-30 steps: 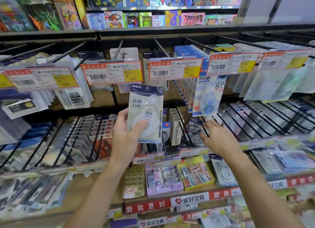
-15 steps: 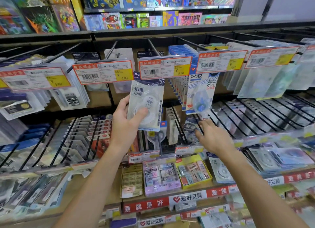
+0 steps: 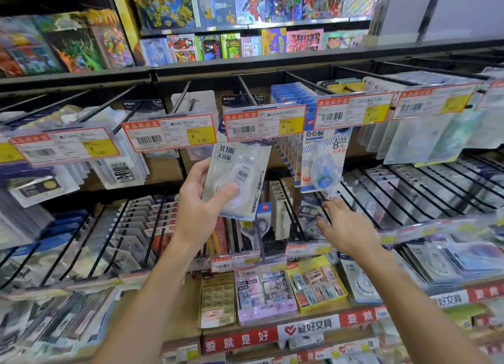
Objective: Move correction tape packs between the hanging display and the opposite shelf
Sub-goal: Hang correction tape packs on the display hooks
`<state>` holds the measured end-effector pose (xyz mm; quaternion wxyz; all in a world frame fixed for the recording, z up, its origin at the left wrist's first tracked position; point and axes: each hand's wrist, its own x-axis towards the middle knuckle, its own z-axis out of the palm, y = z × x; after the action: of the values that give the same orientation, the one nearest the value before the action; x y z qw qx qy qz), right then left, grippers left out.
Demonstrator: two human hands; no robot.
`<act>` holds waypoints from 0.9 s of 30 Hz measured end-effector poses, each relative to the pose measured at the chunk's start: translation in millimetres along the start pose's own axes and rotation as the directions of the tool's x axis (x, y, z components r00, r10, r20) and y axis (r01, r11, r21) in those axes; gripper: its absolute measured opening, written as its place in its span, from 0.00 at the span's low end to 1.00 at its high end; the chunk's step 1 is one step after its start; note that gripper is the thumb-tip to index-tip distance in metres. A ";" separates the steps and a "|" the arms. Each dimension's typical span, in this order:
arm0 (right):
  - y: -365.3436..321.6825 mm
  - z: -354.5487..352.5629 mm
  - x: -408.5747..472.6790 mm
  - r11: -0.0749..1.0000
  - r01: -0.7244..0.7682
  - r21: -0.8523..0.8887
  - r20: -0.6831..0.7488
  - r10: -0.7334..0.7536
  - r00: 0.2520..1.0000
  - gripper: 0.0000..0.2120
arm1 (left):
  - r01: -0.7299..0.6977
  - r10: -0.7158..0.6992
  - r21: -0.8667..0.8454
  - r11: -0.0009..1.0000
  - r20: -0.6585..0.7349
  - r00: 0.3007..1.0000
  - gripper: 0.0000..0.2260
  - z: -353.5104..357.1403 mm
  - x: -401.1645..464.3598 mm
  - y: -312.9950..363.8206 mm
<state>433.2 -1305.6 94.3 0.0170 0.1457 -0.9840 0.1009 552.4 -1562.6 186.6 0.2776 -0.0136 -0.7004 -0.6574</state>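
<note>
Since a second ago the left hand (image 3: 197,211) has lifted its pack (image 3: 236,178) higher, so the top edge now tucks behind the price tag (image 3: 264,122) marked 5.80, close to the peg (image 3: 246,90) above it; by my reading the pack is about to be hung there, though its hang hole is hidden behind the tag. The left thumb presses the clear blister from the front while the fingers curl behind the card, a firm pinch. The right hand (image 3: 345,228) has stayed low to the right, fingers spread and reaching among the lower pegs, touching a dark pack (image 3: 311,213); whether it grips anything I cannot tell. The held pack is a stiff white card with a rounded, glossy plastic bubble over a pale dispenser. The pegs are thin black wire rods; the tags are flat, shiny plastic sleeves.
</note>
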 end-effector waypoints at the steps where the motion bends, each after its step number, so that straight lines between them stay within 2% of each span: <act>1: 0.1 0.4 -0.2 1.000 0.000 0.000 0.000 0.000 1.000 0.25 | 0.002 -0.002 -0.006 1.000 0.009 1.000 0.21 0.0 -1.8 0.0; 6: 0.8 1.1 0.0 1.000 0.005 0.012 0.001 -0.005 1.000 0.25 | 0.011 -0.009 -0.039 0.999 0.047 0.999 0.23 6.7 -6.2 3.3; 15: 0.3 0.5 -1.0 1.000 0.008 0.012 -0.016 -0.008 1.000 0.23 | 0.011 -0.007 -0.141 0.990 0.031 0.999 0.24 17.9 -20.8 5.2; 27: 1.3 2.3 0.6 1.000 0.000 0.029 -0.013 0.000 1.000 0.25 | -0.024 0.023 -0.138 0.990 -0.007 1.000 0.24 17.0 -30.7 8.4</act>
<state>432.2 -1305.0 91.8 0.0214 0.1453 -0.9823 0.1160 575.3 -1535.0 182.2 0.2854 -0.0395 -0.6522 -0.7012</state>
